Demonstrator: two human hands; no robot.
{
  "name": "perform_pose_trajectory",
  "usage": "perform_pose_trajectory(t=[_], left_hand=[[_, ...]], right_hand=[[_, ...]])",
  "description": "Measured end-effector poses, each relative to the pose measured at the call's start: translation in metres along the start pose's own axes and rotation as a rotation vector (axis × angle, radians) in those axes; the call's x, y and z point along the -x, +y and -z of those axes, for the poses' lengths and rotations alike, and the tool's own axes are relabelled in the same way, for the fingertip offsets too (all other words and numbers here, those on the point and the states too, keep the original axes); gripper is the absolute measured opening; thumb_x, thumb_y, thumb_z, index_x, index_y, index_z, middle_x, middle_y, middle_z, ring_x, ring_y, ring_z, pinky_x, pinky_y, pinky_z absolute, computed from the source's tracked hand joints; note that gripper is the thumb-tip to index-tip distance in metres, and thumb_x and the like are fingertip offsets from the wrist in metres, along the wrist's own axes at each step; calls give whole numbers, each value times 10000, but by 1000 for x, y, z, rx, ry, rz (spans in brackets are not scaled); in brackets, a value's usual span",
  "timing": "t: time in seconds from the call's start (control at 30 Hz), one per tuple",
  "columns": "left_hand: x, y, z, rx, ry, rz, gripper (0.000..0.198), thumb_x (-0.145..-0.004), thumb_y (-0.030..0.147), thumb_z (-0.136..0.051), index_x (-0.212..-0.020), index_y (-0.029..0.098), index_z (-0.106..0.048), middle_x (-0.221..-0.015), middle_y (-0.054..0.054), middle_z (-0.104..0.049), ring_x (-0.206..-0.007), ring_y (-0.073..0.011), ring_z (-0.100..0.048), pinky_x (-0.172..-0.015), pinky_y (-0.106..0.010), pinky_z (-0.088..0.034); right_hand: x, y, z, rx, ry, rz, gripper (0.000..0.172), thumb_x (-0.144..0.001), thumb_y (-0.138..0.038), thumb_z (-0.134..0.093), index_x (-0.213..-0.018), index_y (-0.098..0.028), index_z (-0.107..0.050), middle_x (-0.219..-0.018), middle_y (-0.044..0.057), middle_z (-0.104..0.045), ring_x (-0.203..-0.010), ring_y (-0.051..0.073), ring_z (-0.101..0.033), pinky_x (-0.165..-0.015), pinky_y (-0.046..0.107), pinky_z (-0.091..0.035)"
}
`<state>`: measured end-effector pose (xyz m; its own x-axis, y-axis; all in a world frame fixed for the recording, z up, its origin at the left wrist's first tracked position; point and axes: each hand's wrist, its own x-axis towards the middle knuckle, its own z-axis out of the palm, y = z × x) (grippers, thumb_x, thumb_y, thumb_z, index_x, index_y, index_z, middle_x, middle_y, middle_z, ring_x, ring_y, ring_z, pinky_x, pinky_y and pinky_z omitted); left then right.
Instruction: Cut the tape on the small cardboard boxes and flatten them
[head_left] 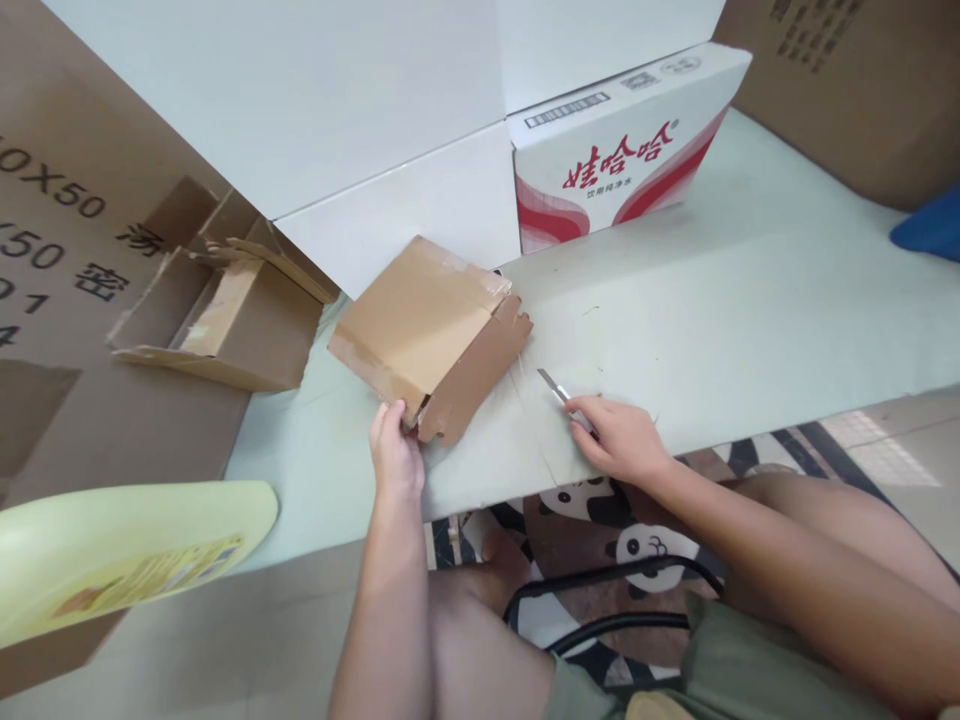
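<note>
Olive shorts (772, 655) nearest, below both my hands. My left hand (396, 450) pinches near corner of cardboard box (427, 315), box just ahead of that grip. My right hand (624, 438) wraps around utility knife (559, 390), blade (548, 379) bared, aimed forward-left, apart from box. Left of my left grip, farther off: open-topped carton (262, 325). Farthest: white carton (555, 165) with red print, ahead of knife grip.

Along the far edge of the table (787, 300) I record a white carton (442, 190); just right of it, a red-and-white carton (622, 170). At the left end I note an open brown box (270, 320) beside a large printed carton (67, 230). Toward the far right I find a brown carton (855, 90) and a partly visible blue object (934, 225). Near left: a yellow-green item (127, 555). Below the near edge: a panda-print mat (652, 555).
</note>
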<state>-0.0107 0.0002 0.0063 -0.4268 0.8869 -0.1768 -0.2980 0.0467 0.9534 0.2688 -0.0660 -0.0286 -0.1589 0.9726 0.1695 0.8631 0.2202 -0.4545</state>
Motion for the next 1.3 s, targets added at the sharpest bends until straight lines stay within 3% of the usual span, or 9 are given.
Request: perform_pose_trajectory(t=[0.2, 0.37, 0.5, 1.3], left_hand=[[-7, -2, 0, 43, 19, 25, 223, -681, 398, -702, -741, 219, -583, -789, 16, -636, -786, -171, -620, -627, -252, -416], [-5, 0, 1, -24, 5, 0, 304, -653, 368, -740, -650, 215, -478, -655, 49, -522, -613, -128, -508, -568, -233, -378], [-2, 2, 1, -48, 4, 13, 342, -629, 370, -753, -636, 212, -449, -644, 50, -495, -597, -124, -471, -550, -229, -369], [-3, 3, 2, -63, 0, 30, 357, -611, 379, -771, -655, 205, -462, -669, 45, -502, -622, -120, -478, -554, -223, -382]], right_hand=[[-1, 0, 0, 2, 13, 14, 279, -911, -249, -453, -1099, -195, -652, -850, 51, -754, -643, 196, -662, -585, 297, -394], [-1, -1, 1, 6, 25, 14, 272, -913, -257, -450, -1096, -205, -644, -846, 44, -752, -642, 188, -656, -593, 289, -394], [-1, -1, 1, 4, 33, 18, 263, -905, -256, -452, -1078, -203, -643, -816, 39, -749, -646, 188, -661, -602, 286, -403], [-1, -1, -1, 5, 46, 26, 266, -909, -251, -453, -1082, -199, -648, -826, 42, -747, -658, 192, -672, -601, 294, -413]])
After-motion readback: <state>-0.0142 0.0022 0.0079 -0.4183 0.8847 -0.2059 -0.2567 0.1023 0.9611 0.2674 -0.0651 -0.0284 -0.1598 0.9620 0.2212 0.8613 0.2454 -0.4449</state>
